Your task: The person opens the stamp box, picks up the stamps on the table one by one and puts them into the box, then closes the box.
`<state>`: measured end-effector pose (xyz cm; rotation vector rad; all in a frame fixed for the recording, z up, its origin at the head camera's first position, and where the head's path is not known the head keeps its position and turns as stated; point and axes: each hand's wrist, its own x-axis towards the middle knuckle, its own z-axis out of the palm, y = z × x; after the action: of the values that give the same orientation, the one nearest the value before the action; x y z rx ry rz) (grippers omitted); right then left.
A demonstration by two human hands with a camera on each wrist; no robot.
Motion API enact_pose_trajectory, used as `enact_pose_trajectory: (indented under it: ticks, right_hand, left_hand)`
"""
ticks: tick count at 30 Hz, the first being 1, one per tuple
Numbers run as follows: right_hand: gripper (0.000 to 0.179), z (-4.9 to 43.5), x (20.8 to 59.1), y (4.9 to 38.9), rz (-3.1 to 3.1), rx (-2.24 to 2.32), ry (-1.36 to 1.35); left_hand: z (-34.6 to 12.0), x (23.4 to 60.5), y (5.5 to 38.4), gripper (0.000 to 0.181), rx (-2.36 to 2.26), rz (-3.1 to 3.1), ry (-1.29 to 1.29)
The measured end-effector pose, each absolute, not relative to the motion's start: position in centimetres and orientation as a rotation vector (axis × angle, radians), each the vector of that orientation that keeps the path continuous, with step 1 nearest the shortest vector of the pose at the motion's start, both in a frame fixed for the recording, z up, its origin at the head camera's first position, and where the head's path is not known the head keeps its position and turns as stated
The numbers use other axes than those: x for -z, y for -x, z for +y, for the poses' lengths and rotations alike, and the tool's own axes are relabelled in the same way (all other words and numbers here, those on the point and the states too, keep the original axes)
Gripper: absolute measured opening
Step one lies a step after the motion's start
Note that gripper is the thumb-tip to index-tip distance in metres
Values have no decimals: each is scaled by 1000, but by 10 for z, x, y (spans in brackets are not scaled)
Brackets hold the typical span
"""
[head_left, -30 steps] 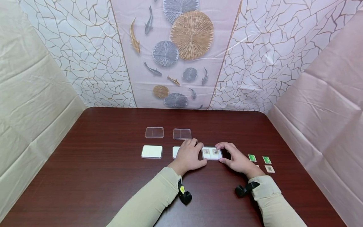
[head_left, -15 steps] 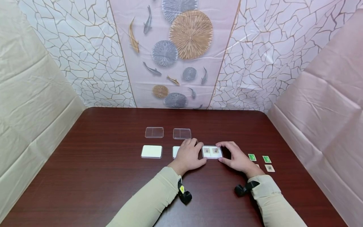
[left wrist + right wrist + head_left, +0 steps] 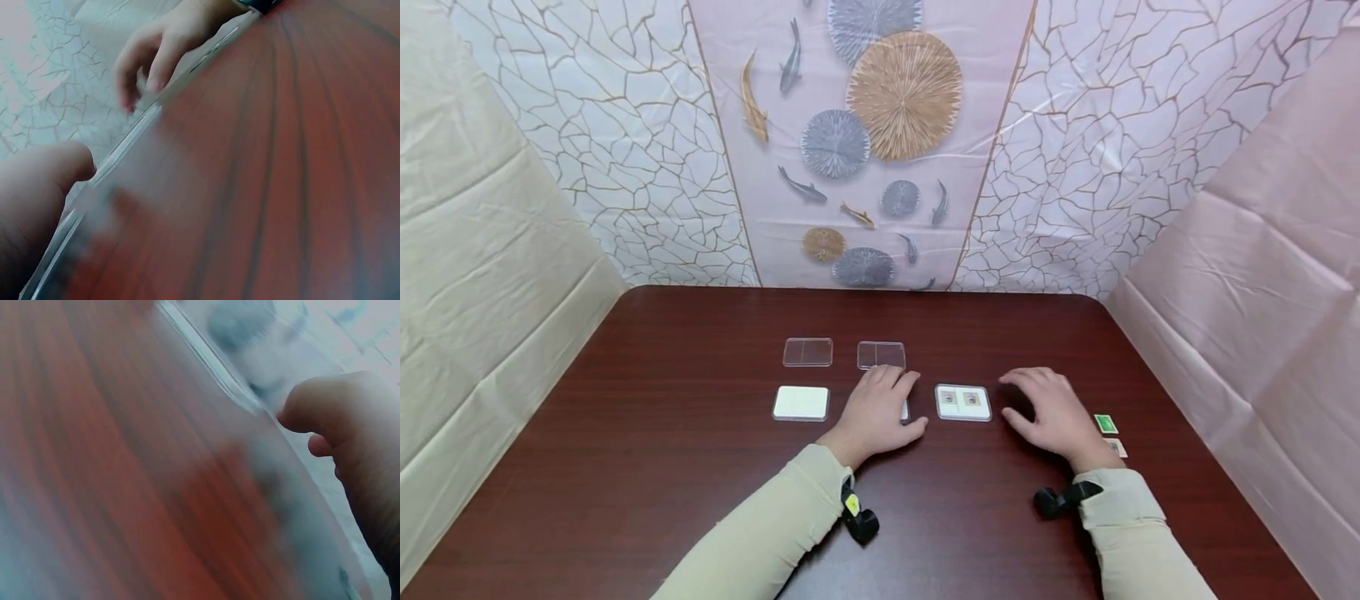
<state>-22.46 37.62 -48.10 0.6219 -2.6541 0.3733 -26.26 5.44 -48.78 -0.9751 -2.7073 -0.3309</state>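
A flat clear-rimmed case [image 3: 952,414] with a white insert lies on the table, two small stamp-like pictures side by side in its upper part. To its left, my left hand [image 3: 876,414] reaches over a second white case [image 3: 905,410], most of which it hides; its fingers are bent loosely around nothing. My right hand [image 3: 1058,414] is apart from the stamped case on the right, thumb and fingers spread in a loose curve with nothing between them. In the right wrist view, the thumb [image 3: 319,403] shows near the case's edge [image 3: 209,356].
A third white case [image 3: 801,402] lies at the left. Behind stand two clear divided lids [image 3: 808,352], flat on the dark red table [image 3: 625,467]. Right of my right hand lie a green stamp-like piece [image 3: 1106,423] and a beige one [image 3: 1117,448], partly covered.
Both hands have let go of the stamped case and drawn apart, the left one leftward over the middle case, the right one rightward, now covering some of the loose stamp-like pieces.
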Motion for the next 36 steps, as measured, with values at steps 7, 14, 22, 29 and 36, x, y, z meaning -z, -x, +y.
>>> enact_pose_trajectory:
  ticks: [7, 14, 22, 29, 36]
  right_hand:
    - [39, 418, 472, 206, -2687, -262, -392]
    - [29, 440, 476, 198, -2761, -259, -293]
    - [23, 440, 472, 196, -2789, -256, -270]
    - [17, 438, 470, 196, -2764, -275, -297]
    - [15, 438, 477, 196, -2726, -305, -297]
  left_hand:
    - [13, 487, 265, 67, 447, -2719, 943]
    - [-13, 490, 267, 66, 420, -2658, 985]
    - [-22, 489, 272, 60, 380, -2653, 1066]
    - [-23, 489, 271, 62, 371, -2632, 1024]
    - [-23, 490, 271, 62, 359, -2680, 984]
